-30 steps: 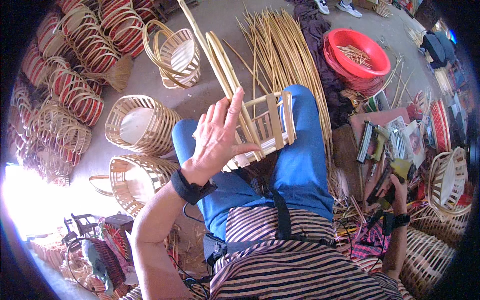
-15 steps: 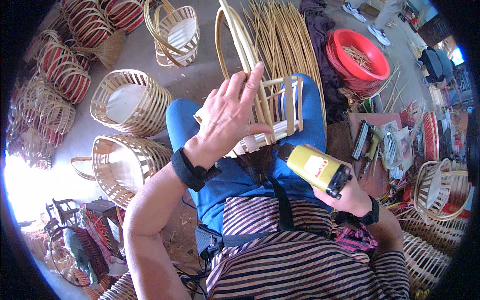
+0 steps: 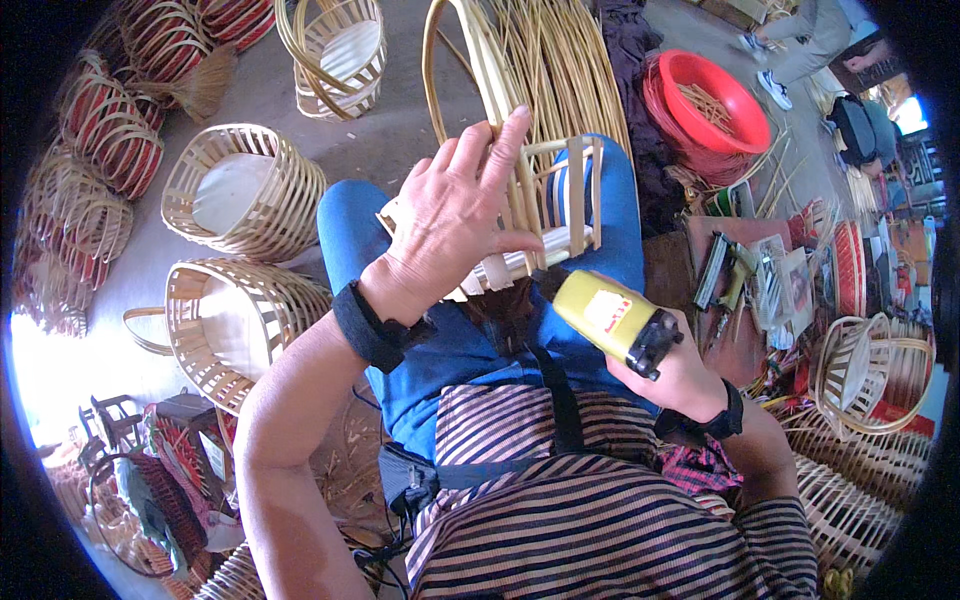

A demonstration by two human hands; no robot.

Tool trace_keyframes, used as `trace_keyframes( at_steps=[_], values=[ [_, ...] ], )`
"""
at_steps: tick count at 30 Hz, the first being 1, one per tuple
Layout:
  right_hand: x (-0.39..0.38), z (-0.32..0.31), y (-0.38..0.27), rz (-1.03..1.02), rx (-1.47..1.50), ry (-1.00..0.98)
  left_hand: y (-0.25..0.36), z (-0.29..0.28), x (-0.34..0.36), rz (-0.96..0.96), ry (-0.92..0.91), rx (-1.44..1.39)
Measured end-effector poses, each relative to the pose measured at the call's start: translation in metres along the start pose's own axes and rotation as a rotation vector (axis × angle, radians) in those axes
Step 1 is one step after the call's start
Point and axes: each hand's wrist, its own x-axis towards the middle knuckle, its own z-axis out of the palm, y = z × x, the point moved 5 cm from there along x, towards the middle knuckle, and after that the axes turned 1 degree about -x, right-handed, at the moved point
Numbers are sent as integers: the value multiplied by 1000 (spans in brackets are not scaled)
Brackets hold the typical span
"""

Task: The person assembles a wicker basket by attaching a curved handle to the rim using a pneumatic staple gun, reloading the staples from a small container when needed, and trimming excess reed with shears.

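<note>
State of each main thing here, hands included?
Left hand: on the lap basket, index extended
Right hand: closed around the yellow tool
Yellow tool: nose toward lap basket, contact unclear
Lap basket: open-sided, on the thighs
Red basin: uncovered, holding short sticks
Long canes: lying side by side

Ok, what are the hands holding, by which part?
Right hand: yellow tool, from below, exact grip hidden. Left hand: basket, at its handle strips.

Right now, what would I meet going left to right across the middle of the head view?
Slatted floor basket → held yellow tool → olive-and-silver tool → hoop-handled basket.
</note>
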Motion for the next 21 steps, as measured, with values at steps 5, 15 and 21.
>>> trace_keyframes(
  at_steps=[5, 15, 21],
  values=[
    [-4, -7, -4, -198, -129, 42, -1, -2, 1, -5, -72, 11],
    [27, -38, 4, -7, 309, 212, -45, 13, 51, -530, -25, -1193],
    [29, -35, 13, 153, 440, 186, -33, 15, 50, -488, 84, -1216]
  ],
)
